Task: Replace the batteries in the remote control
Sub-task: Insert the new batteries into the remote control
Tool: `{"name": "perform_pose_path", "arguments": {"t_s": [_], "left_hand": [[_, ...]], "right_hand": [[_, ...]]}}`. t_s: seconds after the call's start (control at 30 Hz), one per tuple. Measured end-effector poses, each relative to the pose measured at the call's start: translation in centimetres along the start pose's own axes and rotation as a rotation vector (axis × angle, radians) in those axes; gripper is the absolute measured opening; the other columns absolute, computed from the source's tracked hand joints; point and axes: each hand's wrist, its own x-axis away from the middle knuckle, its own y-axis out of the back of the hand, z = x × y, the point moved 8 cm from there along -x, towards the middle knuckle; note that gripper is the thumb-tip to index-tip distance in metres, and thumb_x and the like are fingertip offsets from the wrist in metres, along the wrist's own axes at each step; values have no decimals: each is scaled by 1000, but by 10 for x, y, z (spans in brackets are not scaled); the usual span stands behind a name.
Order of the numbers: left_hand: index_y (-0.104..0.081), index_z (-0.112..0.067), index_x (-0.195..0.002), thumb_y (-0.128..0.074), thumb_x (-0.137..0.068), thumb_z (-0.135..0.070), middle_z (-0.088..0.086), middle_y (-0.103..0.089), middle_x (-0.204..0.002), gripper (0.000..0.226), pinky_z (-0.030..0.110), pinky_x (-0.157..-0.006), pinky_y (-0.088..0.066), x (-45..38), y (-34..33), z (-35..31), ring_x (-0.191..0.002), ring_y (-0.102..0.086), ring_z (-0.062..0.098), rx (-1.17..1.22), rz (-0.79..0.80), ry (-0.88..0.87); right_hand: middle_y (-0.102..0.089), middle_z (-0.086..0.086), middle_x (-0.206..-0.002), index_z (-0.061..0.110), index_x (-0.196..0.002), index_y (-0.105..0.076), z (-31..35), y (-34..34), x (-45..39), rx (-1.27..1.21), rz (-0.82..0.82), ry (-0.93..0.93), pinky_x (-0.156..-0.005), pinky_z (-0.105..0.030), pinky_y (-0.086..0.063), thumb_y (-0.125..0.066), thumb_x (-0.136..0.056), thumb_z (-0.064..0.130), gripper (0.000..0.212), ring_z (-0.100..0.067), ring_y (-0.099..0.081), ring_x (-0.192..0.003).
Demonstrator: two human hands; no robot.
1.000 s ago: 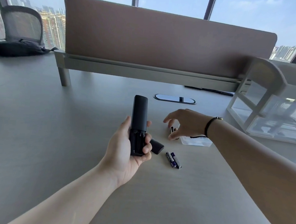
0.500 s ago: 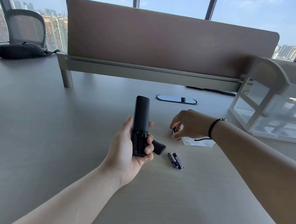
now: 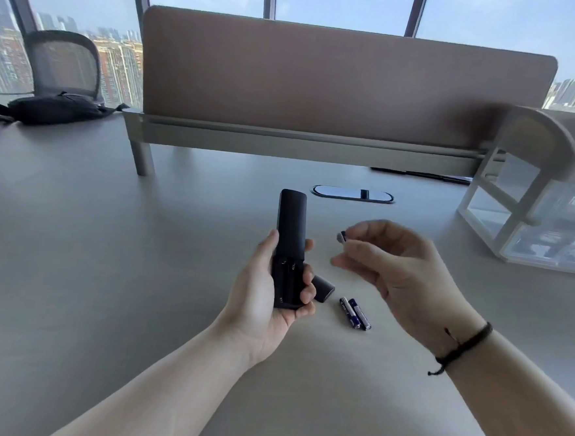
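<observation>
Remote (image 3: 291, 225): black, held upright above the table (image 3: 105, 273), back side facing the camera, battery bay open and empty.
Left hand (image 3: 266, 305): wrapped around the lower half of the remote, thumb on its left edge, fingers curled over its right edge.
Right hand (image 3: 398, 273): raised just right of the remote, thumb and forefinger pinching one battery (image 3: 342, 237); only its tip shows.
Cover (image 3: 322, 288): dark, lying on the table behind the left fingers.
Two batteries (image 3: 355, 313): blue, side by side on the table, just right of the cover.
Wristband (image 3: 462, 347): black cord on the right wrist.
</observation>
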Motion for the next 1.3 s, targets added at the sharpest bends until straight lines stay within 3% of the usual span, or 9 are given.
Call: {"name": "perform_pose_path", "arguments": {"t_s": [0.07, 0.13, 0.4, 0.53, 0.57, 0.63, 0.7, 0.73, 1.3], "left_hand": [[-65, -12, -113, -40, -98, -50, 9, -49, -68, 48, 28, -47, -28, 1, -1, 1, -51, -41, 20, -35, 2, 5], [-65, -12, -116, -40, -99, -49, 8, -51, -68, 49, 28, -47, -29, 2, -1, 2, -52, -42, 20, -51, -1, 11], [-67, -18, -119, -41, -98, -52, 7, -54, -74, 48, 29, -51, -28, 1, -5, 3, -57, -45, 21, -74, 67, 8], [-65, -20, -122, -38, -98, -54, 5, -53, -76, 49, 29, -49, -26, 3, -9, 3, -58, -45, 19, -88, 91, 3], [-63, -19, -124, -37, -98, -54, 4, -53, -75, 51, 28, -49, -25, 3, -9, 4, -58, -45, 19, -94, 97, 9], [-60, -18, -128, -36, -98, -56, 3, -53, -73, 54, 26, -48, -25, 4, -11, 5, -58, -45, 18, -104, 108, 25], [-59, -17, -130, -35, -98, -57, 2, -52, -72, 56, 26, -47, -25, 4, -12, 7, -56, -46, 17, -115, 116, 39], [-58, -17, -130, -35, -98, -57, 2, -52, -71, 56, 26, -47, -25, 5, -12, 7, -55, -47, 17, -119, 116, 41], [-57, -20, -125, -35, -98, -55, 4, -57, -74, 50, 27, -50, -26, 7, -17, 8, -55, -55, 21, -107, 141, 78]], "right_hand": [[-70, -14, -82, 0, -87, -67, -21, -9, 14, -306, 12, -172, -73, -28, -62, -73, -66, 0, 22, -24, -75, -71], [-73, -16, -81, -3, -90, -66, -29, -14, 20, -390, 14, -257, -71, -28, -63, -67, -73, -7, 17, -24, -76, -72], [-75, -27, -80, -2, -90, -74, -25, -15, 22, -90, 27, -212, -76, -31, -63, -53, -91, -11, 23, -26, -76, -69], [-78, -17, -77, 15, -86, -79, -13, -19, 25, 227, 28, -53, -87, -73, -47, -63, -84, 8, 18, -57, -66, -87], [-79, -13, -75, 16, -86, -80, -10, -22, 27, 261, 36, -27, -84, -75, -47, -66, -82, 13, 15, -60, -63, -87], [-78, -8, -70, 15, -85, -79, -5, -23, 28, 312, 43, 30, -70, -53, -60, -70, -85, 10, 10, -39, -73, -74], [-76, -3, -63, 13, -85, -77, 1, -25, 30, 382, 45, 108, -51, -15, -48, -69, -87, 3, 13, -6, -65, -48], [-74, -2, -61, 12, -84, -77, 3, -26, 32, 403, 40, 139, -48, -7, -41, -69, -86, 2, 13, -2, -60, -42], [-76, -3, -68, 9, -78, -73, 18, -25, 38, 354, -45, 376, -51, -17, -50, -77, -79, -3, 13, -18, -70, -51]]}}
